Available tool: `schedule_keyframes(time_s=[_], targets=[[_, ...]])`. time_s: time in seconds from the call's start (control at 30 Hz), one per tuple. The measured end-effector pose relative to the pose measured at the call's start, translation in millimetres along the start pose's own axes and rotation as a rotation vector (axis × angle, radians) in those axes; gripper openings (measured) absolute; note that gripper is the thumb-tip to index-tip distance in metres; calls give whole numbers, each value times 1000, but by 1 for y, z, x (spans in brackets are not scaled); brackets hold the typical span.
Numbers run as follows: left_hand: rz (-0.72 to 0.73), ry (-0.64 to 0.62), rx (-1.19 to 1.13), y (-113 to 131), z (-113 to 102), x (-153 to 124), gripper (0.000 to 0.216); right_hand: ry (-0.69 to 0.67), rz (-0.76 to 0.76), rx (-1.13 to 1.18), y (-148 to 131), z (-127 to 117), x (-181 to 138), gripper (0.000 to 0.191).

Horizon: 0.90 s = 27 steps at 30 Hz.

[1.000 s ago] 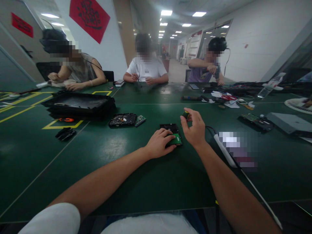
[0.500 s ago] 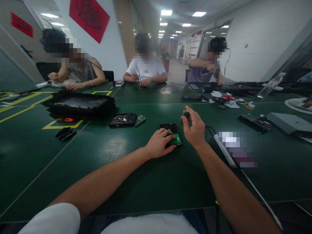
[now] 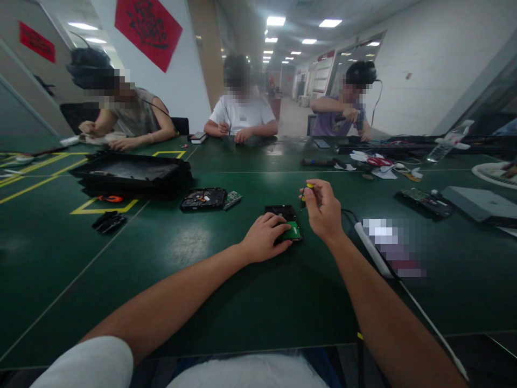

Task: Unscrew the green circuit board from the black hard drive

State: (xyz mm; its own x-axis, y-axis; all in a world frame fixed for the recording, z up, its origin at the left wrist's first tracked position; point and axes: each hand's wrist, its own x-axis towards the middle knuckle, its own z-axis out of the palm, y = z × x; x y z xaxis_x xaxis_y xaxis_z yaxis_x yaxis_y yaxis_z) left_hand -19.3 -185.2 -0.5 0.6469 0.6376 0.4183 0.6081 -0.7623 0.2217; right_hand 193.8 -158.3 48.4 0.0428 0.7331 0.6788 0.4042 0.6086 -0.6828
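Note:
A black hard drive (image 3: pixel 281 210) with a green circuit board lies flat on the table in front of me. My left hand (image 3: pixel 264 237) rests over its left side, fingers across the top and thumb along the near edge, gripping it; part of the drive is hidden under the fingers. Just beyond the drive's right edge, my right hand (image 3: pixel 324 211) is closed around a small yellow-and-black screwdriver (image 3: pixel 303 200). The screwdriver points downward, its thin tip beside the drive's right side; whether it touches is too small to tell.
Left of the drive lie another hard drive (image 3: pixel 203 199), a small circuit board (image 3: pixel 232 200) and stacked black trays (image 3: pixel 133 172). A white power strip (image 3: pixel 374 250) and its cable run to the right. Three people sit across the green table (image 3: pixel 226 302).
My right hand has turned and shifted slightly, so the screwdriver now shows more of its handle and points more downward. My left hand and the hard drive have stayed in place.

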Motion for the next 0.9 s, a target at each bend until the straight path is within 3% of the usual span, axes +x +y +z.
schedule_keyframes(time_s=[0.13, 0.37, 0.73, 0.9], targets=[[-6, 0, 0, 1, -1, 0, 44, -13, 72, 40, 0, -1, 0, 41], [-3, -3, 0, -2, 2, 0, 45, -74, 220, 370, -4, -1, 6, 43], [-1, 3, 2, -3, 2, 0, 44, -92, 385, 574, -10, -2, 8, 45], [-1, -9, -9, -2, 1, 0, 44, -91, 409, 554, -12, -3, 8, 43]])
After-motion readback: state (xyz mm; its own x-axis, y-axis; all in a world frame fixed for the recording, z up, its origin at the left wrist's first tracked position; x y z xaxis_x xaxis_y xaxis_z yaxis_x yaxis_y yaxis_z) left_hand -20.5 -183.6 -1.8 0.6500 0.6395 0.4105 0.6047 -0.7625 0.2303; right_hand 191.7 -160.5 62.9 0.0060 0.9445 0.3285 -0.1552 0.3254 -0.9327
